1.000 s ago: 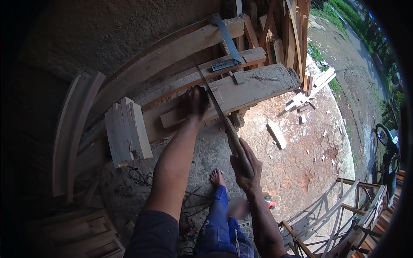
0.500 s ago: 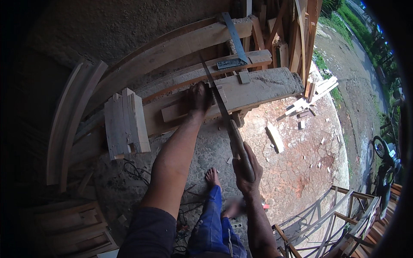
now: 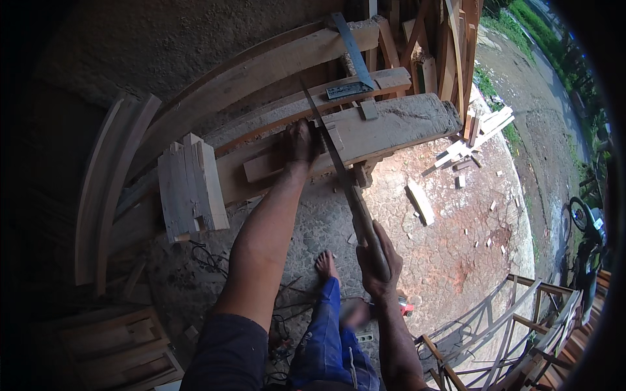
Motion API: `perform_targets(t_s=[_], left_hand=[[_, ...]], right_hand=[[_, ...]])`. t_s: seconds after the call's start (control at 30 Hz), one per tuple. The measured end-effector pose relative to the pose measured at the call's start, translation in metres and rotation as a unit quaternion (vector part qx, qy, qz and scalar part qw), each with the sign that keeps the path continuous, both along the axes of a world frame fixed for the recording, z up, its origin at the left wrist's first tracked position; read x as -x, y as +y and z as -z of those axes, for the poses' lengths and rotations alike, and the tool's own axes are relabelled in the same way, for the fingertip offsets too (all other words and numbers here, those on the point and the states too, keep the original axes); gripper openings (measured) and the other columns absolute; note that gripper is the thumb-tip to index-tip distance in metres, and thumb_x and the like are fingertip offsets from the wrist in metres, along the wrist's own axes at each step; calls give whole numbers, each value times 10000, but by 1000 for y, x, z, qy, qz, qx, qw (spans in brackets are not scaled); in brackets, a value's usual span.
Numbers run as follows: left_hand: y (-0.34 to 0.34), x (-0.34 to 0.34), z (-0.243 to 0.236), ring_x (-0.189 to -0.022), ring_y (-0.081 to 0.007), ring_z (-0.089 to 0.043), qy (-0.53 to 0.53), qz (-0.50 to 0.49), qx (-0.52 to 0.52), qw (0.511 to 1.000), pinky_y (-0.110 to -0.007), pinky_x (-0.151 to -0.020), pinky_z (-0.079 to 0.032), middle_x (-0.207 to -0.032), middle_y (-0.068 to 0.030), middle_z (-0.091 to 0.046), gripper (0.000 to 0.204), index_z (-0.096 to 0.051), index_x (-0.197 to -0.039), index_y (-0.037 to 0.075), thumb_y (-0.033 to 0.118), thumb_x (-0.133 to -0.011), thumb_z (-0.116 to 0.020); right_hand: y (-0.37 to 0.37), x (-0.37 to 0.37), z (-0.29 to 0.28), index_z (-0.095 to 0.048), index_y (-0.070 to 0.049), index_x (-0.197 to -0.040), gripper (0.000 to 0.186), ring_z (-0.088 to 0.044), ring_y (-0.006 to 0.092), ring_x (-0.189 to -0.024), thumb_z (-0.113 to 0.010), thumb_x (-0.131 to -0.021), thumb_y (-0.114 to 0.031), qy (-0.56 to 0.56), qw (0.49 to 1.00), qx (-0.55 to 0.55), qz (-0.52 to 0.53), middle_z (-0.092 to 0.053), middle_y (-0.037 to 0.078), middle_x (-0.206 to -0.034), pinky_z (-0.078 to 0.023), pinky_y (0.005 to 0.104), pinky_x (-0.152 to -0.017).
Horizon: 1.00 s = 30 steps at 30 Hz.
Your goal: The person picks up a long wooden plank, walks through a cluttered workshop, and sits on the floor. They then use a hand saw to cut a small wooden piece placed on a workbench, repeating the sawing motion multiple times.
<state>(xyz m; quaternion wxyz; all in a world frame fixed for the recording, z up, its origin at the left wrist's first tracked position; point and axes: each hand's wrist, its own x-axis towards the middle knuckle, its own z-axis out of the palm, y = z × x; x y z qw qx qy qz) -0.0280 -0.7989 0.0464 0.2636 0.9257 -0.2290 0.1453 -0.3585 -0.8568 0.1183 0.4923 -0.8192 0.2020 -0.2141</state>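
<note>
My right hand is closed round the wooden handle of a handsaw. Its long blade slants up and away to the left, passing just right of my left hand. My left hand is closed on a short wooden piece that lies on a thick wooden beam, and its knuckles sit close to the blade. The blade crosses near that piece's right end; how deep it sits in the wood cannot be made out. Fingers of my left hand are partly in shadow.
A metal try square lies across boards behind the beam. A small wood block rests on the beam. Mortised wood pieces are stacked at the left. Offcuts and cables litter the floor. Upright planks lean at the back.
My right hand and the saw handle have shifted slightly toward me and to the right. My left hand stays on the wooden piece. The whole view has tilted a little.
</note>
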Motion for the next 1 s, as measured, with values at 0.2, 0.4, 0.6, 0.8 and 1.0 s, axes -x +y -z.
perform_targets(t_s=[0.2, 0.4, 0.6, 0.8, 1.0], left_hand=[[7, -9, 9, -935, -411, -634, -3, -39, -21, 999, -544, -832, -475, -965, -198, -679, 175, -618, -923, 53, 213, -888, -555], [-8, -5, -5, -931, -403, -642, 34, -12, -7, 999, -517, -806, -495, -926, -212, -672, 125, -608, -901, 48, 162, -858, -581], [6, -13, 9, -929, -396, -636, -30, -35, -21, 999, -511, -804, -499, -907, -193, -669, 123, -601, -882, 47, 162, -844, -624], [-3, -10, 5, -911, -397, -638, -26, 7, 21, 999, -502, -795, -503, -896, -187, -666, 82, -606, -842, 67, 123, -799, -646], [6, -12, 10, -906, -395, -647, -7, -25, -6, 1000, -515, -783, -497, -918, -183, -673, 75, -612, -867, 70, 124, -817, -626]], right_hand=[[19, 139, 0, -549, 49, -1298, 551, -737, 312, -885, -759, -822, -131, 44, 993, 113, -14, -714, 198, -1067, -582, 371, -765], [-6, -41, 1, -531, -110, -1386, 596, -732, 290, -928, -750, -831, -112, -27, 998, -63, 6, -706, 192, -1092, -565, 360, -756], [15, 138, 24, -544, 73, -1285, 543, -735, 317, -903, -743, -821, -126, 13, 994, 107, -18, -717, 216, -1051, -582, 377, -778], [2, 14, 30, -551, -2, -1334, 545, -720, 277, -975, -749, -843, -132, -31, 998, 53, -2, -695, 202, -1141, -562, 352, -806], [0, 30, 28, -550, -31, -1351, 554, -710, 270, -1012, -759, -849, -135, 7, 1000, 13, -5, -697, 179, -1145, -555, 345, -841]])
